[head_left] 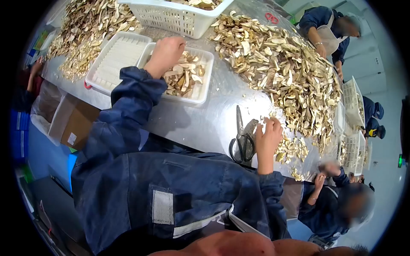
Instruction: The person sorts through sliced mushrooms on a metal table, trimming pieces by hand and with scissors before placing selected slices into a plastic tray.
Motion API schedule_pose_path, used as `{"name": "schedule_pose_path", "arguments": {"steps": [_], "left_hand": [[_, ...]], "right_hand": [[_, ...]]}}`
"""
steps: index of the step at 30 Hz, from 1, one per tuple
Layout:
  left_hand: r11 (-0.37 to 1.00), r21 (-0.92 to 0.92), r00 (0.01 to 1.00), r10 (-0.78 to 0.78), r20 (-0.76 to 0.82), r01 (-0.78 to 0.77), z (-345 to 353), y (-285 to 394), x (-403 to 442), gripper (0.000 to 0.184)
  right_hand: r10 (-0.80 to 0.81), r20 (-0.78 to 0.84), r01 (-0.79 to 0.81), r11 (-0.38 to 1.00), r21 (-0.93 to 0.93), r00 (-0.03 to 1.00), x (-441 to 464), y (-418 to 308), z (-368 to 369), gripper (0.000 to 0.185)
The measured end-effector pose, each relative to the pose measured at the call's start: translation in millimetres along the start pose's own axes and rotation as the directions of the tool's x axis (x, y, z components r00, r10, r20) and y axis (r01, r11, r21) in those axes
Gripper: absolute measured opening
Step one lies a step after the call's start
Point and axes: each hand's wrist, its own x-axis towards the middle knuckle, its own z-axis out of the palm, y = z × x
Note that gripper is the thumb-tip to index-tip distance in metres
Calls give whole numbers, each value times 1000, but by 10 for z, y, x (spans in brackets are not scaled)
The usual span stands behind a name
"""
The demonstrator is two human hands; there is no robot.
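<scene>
My left hand is over a white tray of sliced mushroom pieces. Its fingers are curled together, and whatever they hold, if anything, is hidden. To the right, my right hand is low over the metal table, its bent fingers apart and nothing visible in them. It is beside small pale scraps at the edge of a large heap of mushroom slices. Black-handled scissors lie just left of it, blades pointing away from me.
An unfilled white tray stands left of the filled one. Beyond them is a white perforated basket, with another mushroom heap at the far left. Co-workers are at the right; a cardboard box is at lower left.
</scene>
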Motion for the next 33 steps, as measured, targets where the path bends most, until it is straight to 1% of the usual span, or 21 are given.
{"name": "schedule_pose_path", "arguments": {"steps": [2,3,4,6,7,8,10,13,16,19,22,25,28,33], "left_hand": [[992,121,992,-42,120,27,106,-90,83,19],[984,178,984,-55,170,24,168,-116,103,20],[972,234,973,-73,218,20,203,-120,114,21],[969,246,968,-70,241,9,215,-126,101,21],[967,254,965,-70,252,4,217,-113,94,21],[965,260,961,-83,264,11,220,-93,95,21],[961,277,953,-108,282,27,216,-67,118,22],[965,245,917,-181,356,96,236,-38,174,25],[939,326,914,-220,341,105,244,94,196,29],[876,482,926,-212,312,38,217,263,160,30],[843,538,939,-196,283,13,227,280,146,31],[871,491,944,-158,291,-5,326,179,147,30],[895,438,977,-15,210,-80,351,111,93,21],[940,335,938,-64,339,-57,328,113,120,16]], "right_hand": [[52,181,-93,970,226,982,-122,-88,-142,19],[-9,129,-38,934,355,992,-185,-150,-185,13],[-7,130,-40,933,359,991,-245,-200,-228,11],[-7,140,-45,929,366,990,-362,-261,-287,8],[-35,115,-13,921,388,993,-399,-255,-276,6],[-26,125,-27,914,405,992,-444,-237,-232,6],[-13,140,-51,896,440,990,-508,-210,-135,7],[-12,120,-40,907,420,993,-521,-234,-106,8],[-4,76,-29,903,429,997,-563,-195,-41,9],[-1,65,-27,898,438,998,-574,-189,-64,10],[-7,38,-11,896,444,999,-599,-156,-21,11],[-8,22,-3,888,461,1000,-609,-126,7,12],[-16,-6,17,881,472,1000,-600,-124,0,13],[-17,-6,18,878,478,1000,-610,-101,36,14]]}}
